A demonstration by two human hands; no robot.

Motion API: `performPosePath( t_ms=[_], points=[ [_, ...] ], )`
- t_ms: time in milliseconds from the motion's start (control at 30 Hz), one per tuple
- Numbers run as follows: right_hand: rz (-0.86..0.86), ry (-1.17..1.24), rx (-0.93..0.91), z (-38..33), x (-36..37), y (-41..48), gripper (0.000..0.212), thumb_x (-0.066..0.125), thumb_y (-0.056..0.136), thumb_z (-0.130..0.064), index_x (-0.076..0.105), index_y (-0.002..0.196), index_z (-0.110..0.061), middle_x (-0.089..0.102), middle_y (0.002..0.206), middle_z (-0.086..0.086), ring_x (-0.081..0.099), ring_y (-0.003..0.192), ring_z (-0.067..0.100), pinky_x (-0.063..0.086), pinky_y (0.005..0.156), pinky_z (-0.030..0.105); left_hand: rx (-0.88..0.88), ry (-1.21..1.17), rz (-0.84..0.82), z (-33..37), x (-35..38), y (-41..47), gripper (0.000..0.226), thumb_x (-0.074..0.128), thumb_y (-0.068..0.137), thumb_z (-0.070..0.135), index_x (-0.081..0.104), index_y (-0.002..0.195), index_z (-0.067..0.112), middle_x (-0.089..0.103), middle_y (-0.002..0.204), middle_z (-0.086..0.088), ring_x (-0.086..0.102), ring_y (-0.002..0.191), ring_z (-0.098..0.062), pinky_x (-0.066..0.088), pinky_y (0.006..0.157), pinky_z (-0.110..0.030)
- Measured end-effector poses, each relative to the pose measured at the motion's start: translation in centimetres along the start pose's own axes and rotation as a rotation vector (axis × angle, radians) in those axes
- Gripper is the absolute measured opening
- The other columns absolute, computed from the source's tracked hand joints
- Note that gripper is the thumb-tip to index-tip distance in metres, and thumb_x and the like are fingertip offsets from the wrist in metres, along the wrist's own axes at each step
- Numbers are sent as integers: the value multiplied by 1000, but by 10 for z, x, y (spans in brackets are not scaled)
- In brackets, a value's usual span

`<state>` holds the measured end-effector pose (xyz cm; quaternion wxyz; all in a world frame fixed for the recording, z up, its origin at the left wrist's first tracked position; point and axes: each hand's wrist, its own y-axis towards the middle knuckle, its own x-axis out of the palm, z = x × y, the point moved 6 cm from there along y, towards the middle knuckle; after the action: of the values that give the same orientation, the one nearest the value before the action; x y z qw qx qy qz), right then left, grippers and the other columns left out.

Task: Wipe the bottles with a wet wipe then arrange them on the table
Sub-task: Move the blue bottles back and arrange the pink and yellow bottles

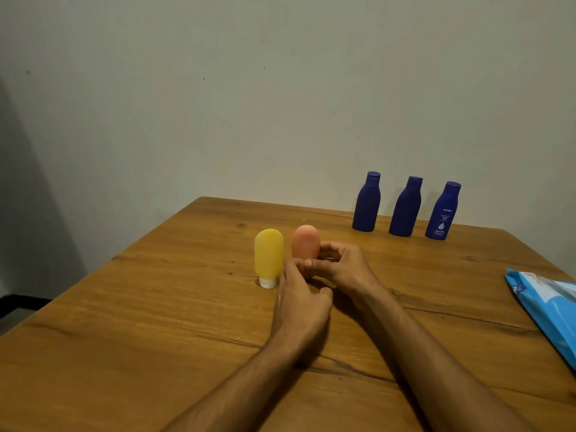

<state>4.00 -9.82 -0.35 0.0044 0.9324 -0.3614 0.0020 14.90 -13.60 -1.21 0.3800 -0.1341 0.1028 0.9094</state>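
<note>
- The orange bottle [306, 243] stands upright near the middle of the wooden desk [149, 338], its rounded end up, and both hands meet at its lower part.
- The right hand [344, 266] comes in from the near right. Its fingers curl behind the bottle's lower half and its thumb lies across the front, so it grips the bottle.
- The left hand [300, 302] comes in from the near edge and lies just in front of the bottle. Its fingers reach up to the bottle's base on the left side and its thumb is tucked in to the right. I cannot tell whether these fingers grip the bottle or only touch it.
- The two hands are together, and the right thumb lies over the left fingertips.
- The yellow bottle [269, 255] stands just left of the orange one on its white cap, close to the left hand's fingers. Whether they touch it is unclear.
- Three dark blue bottles stand upright in a row along the far edge towards the far right corner, well apart from the hands: the left blue bottle [367, 204], the middle blue bottle [405, 208] and the right blue bottle [442, 213], which has white print facing forward.
- A blue wipes pack [551, 313] lies at the right edge and is cut off by the frame.
- The orange bottle's cap and base are hidden behind the hands, and the print on the pack is too blurred to read.
</note>
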Motion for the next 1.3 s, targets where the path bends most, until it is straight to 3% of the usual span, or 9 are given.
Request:
performPosePath(
  t_ms=[200,333,467,633,733,833,1033,1167,1300],
  points=[
    [15,-36,4,1,-14,6,38,71,77,-4,61,113,-12,69,103,1,70,86,14,57,78,37,18,-17,-16,4,11,13,83,65,89,12,12,151,29,43,141,1,52,93,0,40,70,-13],
    [60,-10,10,3,-24,13,38,71,77,-5,61,112,-16,68,105,0,68,92,16,55,84,43,16,-36,-7,8,17,27,87,65,90,10,8,153,28,43,146,-2,53,107,-6,45,75,-15],
    [114,38,12,-1,-32,23,34,68,80,-3,61,111,-17,67,104,0,69,88,15,58,78,37,-12,-103,-2,11,29,45,90,64,91,10,5,155,31,40,150,-1,52,114,-10,42,62,-11],
    [194,-60,-50,-9,-42,45,35,67,83,-7,61,116,-18,67,105,-3,68,86,10,58,75,31,-50,-183,46,11,41,78,90,64,91,10,8,155,37,38,152,-1,50,129,-19,54,83,-25],
    [229,-15,-51,-6,-44,61,36,65,85,-6,60,118,-17,68,101,-5,68,85,10,58,74,31,-55,-214,56,8,48,101,86,59,92,6,11,155,37,42,149,-2,53,125,-20,56,76,-24],
    [260,-13,-50,-3,-45,79,36,63,86,-6,60,119,-19,70,97,-7,69,85,12,58,79,36,-57,-231,89,8,51,122,81,56,92,5,16,154,38,45,147,-3,53,125,-21,55,94,-43],
    [345,-68,-59,0,-52,118,44,66,84,-8,56,126,-19,69,103,-4,67,85,9,56,77,28,-93,-277,164,8,59,159,72,52,94,5,23,151,39,50,141,-3,56,120,-22,53,98,-46],
    [427,-146,-59,3,-58,139,31,69,83,-14,61,113,-19,71,98,-4,66,76,3,53,71,22,-91,-188,175,7,60,182,67,50,98,5,24,153,33,48,143,-4,56,122,-23,52,99,-46],
    [438,-186,-47,9,-60,158,37,67,84,-14,60,120,-18,69,107,-1,64,83,6,52,78,24,-91,-154,179,3,61,199,64,50,99,8,24,154,30,48,144,-4,55,124,-21,51,101,-43]
  ],
)
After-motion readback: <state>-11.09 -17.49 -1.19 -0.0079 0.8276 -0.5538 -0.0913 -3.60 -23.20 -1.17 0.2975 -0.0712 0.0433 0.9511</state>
